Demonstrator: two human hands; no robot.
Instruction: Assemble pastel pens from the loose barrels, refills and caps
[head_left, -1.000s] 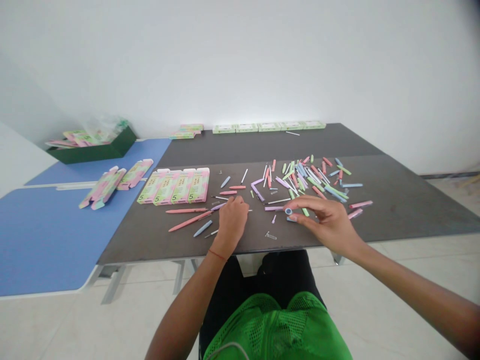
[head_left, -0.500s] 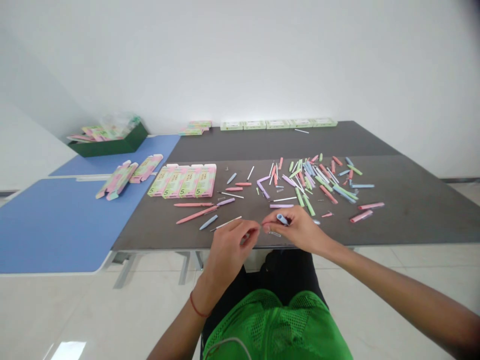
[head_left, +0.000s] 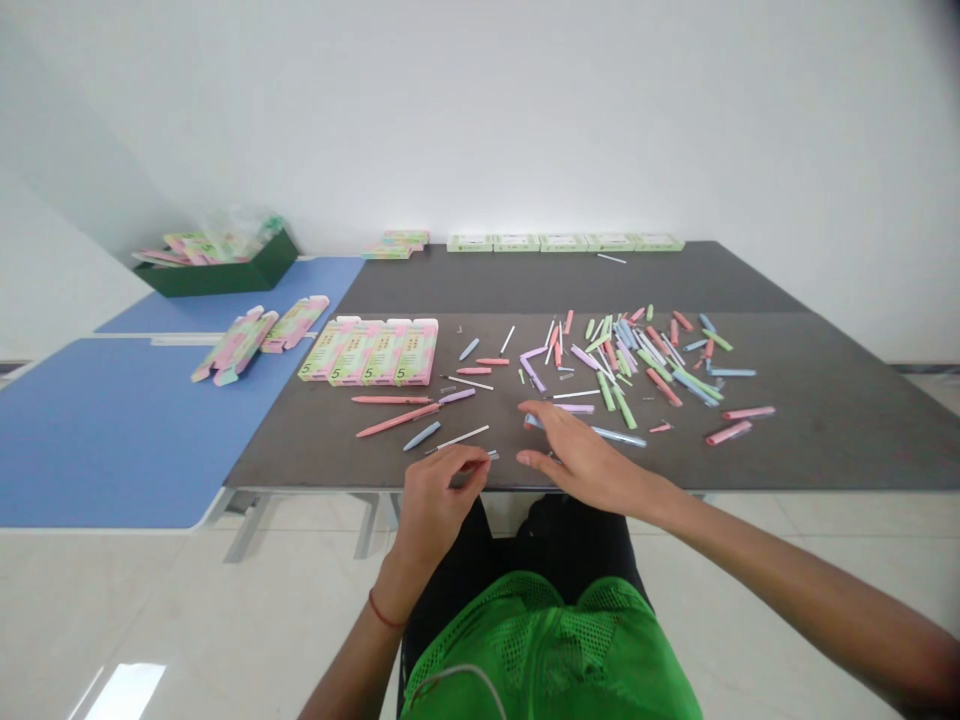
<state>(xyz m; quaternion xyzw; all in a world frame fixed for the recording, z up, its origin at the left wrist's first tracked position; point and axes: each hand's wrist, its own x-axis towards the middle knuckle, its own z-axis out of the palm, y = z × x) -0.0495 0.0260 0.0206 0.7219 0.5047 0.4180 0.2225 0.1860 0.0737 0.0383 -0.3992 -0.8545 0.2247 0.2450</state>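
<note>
Grip on my right hand (head_left: 581,458) just opened wide over a blue pen barrel (head_left: 534,422), while my left hand (head_left: 439,500) pinches a slim refill (head_left: 480,460).

Left hand (head_left: 439,497) curled, fingertips pinched together; right hand (head_left: 577,458) open, palm down, fingers extended.

Scattered pen parts (head_left: 615,365) crowding ahead of the right hand (head_left: 581,462), flat cartons (head_left: 367,352) blocking leftward

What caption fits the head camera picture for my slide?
Left hand pinching a small pen part, right hand beside a blue pen, near scattered pastel pen parts on a dark table.
</note>
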